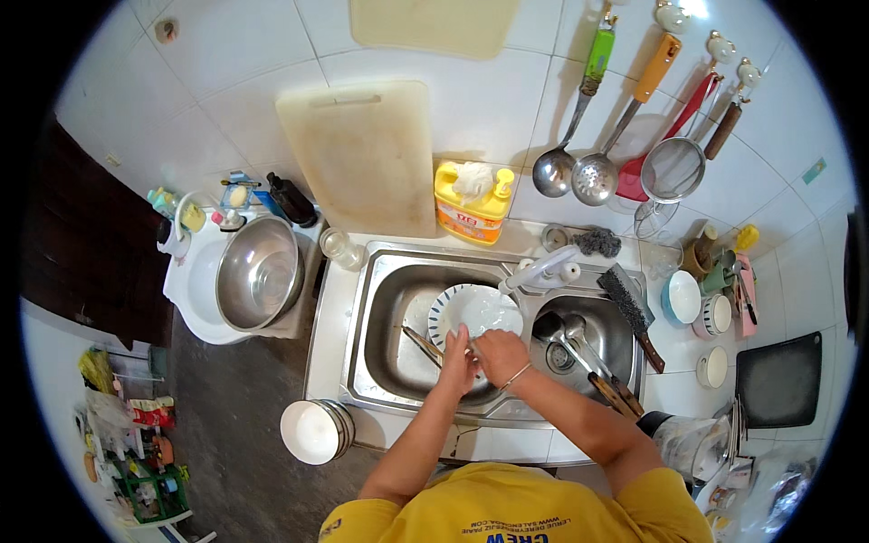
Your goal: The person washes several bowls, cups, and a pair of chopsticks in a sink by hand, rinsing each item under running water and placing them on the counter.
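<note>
Over the left basin (371, 362) of the steel sink I hold a white plate (489, 312) with dark dashes round its rim, tilted below the faucet (543, 265). My left hand (460, 362) is closed on its near edge, thumb up against the rim. Close beside it, my right hand (501, 357) is curled at the same edge, its fingertips hidden. Thin chopsticks (421, 346) lean in that basin, behind the left hand. Metal ladles (575, 339) with wooden handles lie in the right basin, near my right forearm.
Stacked bowls (312, 433) stand at the counter's front left corner, near my left elbow. A cleaver (629, 312) lies along the sink's right edge. Behind the sink stand a glass jar (342, 249), a yellow soap bottle (471, 213) and a cutting board (367, 163). Ladles and a strainer (673, 169) hang above.
</note>
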`<control>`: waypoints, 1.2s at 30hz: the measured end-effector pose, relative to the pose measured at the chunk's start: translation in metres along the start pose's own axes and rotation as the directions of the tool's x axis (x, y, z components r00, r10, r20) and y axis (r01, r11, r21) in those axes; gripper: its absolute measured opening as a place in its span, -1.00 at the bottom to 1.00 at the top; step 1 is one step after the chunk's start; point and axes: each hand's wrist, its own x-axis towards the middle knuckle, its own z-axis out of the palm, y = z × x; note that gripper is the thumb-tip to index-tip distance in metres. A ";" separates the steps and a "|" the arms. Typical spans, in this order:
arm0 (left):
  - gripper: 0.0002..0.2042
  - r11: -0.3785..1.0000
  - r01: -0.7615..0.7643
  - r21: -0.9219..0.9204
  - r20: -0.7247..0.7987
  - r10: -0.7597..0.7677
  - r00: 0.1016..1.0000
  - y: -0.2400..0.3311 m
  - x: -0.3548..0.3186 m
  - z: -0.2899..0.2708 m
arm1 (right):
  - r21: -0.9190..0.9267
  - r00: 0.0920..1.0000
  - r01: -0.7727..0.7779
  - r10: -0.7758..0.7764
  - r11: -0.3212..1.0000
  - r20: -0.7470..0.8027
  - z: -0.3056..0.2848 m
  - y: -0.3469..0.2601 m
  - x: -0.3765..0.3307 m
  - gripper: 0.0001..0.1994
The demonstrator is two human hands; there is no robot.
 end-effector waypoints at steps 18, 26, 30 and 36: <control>-0.43 0.943 0.219 0.251 0.047 -0.237 0.970 0.040 0.017 -0.054 | 0.130 0.962 0.153 -0.178 0.980 0.207 0.031 0.031 -0.014 -0.81; -0.38 0.991 -0.081 0.109 0.038 0.077 0.996 -0.015 0.036 -0.046 | 0.349 0.997 -0.078 0.071 0.934 0.034 0.065 0.000 -0.004 -0.88; -0.37 0.904 0.254 0.343 0.051 -0.288 0.956 0.042 0.021 -0.051 | 0.010 0.934 0.357 -0.357 0.934 0.015 0.023 0.050 -0.023 -0.81; -0.43 0.997 -0.056 -0.048 0.064 0.059 0.996 -0.023 0.051 -0.052 | 0.184 0.988 -0.128 0.110 0.975 0.104 0.062 0.010 -0.002 -0.82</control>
